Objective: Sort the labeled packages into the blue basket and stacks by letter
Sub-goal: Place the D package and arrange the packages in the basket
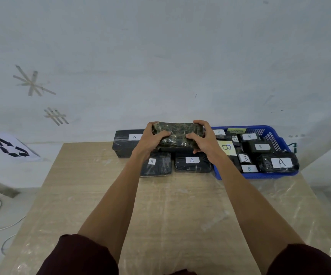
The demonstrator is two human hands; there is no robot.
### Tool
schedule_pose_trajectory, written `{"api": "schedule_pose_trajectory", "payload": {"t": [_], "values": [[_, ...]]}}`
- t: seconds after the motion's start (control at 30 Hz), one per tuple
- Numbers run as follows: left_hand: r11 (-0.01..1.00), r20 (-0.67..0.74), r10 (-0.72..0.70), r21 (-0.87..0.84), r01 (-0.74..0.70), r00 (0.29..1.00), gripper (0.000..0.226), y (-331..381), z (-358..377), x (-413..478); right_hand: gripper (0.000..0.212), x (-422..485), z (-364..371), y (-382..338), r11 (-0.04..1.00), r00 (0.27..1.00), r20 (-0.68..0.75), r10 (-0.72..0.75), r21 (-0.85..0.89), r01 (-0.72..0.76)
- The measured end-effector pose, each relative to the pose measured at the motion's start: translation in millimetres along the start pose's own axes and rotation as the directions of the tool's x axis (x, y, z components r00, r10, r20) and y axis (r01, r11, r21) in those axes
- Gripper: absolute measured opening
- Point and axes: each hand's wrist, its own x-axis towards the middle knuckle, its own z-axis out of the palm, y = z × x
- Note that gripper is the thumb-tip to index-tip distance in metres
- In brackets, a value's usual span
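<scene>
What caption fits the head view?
Left hand and right hand grip a black plastic-wrapped package beside the blue plastic basket.

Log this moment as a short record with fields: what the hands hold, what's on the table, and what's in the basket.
held: dark package, film-wrapped, no label showing
left hand: grips its left end, fingers curled over the top
right hand: grips its right end
table: long A package at the back left; near-left A package and near-right A package side by side in front
blue basket: mostly B-labelled packages, plus large A package at its near right corner
</scene>
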Motion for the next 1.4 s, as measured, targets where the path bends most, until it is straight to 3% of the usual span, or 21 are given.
{"api": "schedule_pose_trajectory", "payload": {"t": [0.17,0.3,0.5,0.63,0.73,0.9,1.03,1.07,1.17,1.2,1.33,1.4], "values": [[0.999,-0.024,0.053,0.013,-0.053,0.998,0.065,-2.7,2.3,2.1,0.051,1.6,-0.1,2.1,1.000,1.000,-0.020,-0.004,-0.002,0.004],[1.000,-0.019,0.018,0.015,-0.018,1.000,0.060,-1.2,2.9,4.1,0.048,3.7,0.2,1.4,1.000,0.999,-0.034,0.010,-0.002,-0.010],[0.999,-0.036,0.029,0.024,-0.028,0.999,0.072,-0.6,4.0,7.3,0.048,9.0,-2.4,-3.2,1.000,1.000,-0.012,0.005,-0.031,-0.005],[0.997,-0.039,0.075,0.021,-0.074,0.996,0.055,-3.0,-0.1,9.5,0.053,10.8,-3.3,-6.3,0.998,1.000,0.021,0.012,-0.057,-0.011],[0.996,-0.033,0.091,0.008,-0.091,0.995,0.056,-4.8,-2.9,10.1,0.058,13.7,-0.3,-1.5,0.999,1.000,0.015,-0.001,-0.053,0.002],[0.988,-0.006,0.145,0.046,-0.145,0.989,0.058,-1.8,-6.6,8.9,0.065,18.4,-5.8,3.6,0.990,0.990,0.034,0.135,-0.044,-0.134],[0.982,0.032,0.162,0.088,-0.165,0.986,0.054,5.3,-5.2,9.5,0.107,19.6,-7.8,2.8,0.951,0.951,0.087,0.296,0.063,-0.302],[0.981,0.043,0.166,0.094,-0.170,0.985,0.054,7.4,-4.0,8.5,0.101,19.2,-7.8,1.7,0.944,0.948,0.092,0.305,0.106,-0.314],[0.979,0.104,0.181,0.076,-0.190,0.978,0.050,10.6,0.0,7.9,0.039,17.5,-6.3,-3.3,0.956,0.973,0.050,0.224,0.183,-0.230],[0.984,0.118,0.164,0.051,-0.171,0.979,0.046,11.3,1.4,7.8,0.028,17.6,-5.7,-3.3,0.964,0.982,0.025,0.188,0.188,-0.189],[0.991,0.075,0.013,-0.136,-0.002,0.997,0.027,15.1,8.1,8.1,0.021,13.4,-2.1,-5.2,0.996,0.999,-0.018,0.050,0.075,-0.049],[0.979,0.056,-0.018,-0.201,0.029,0.998,0.033,12.7,8.2,8.2,0.023,10.0,-0.1,-7.0,1.000,1.000,-0.015,-0.013,0.018,0.013]]}}
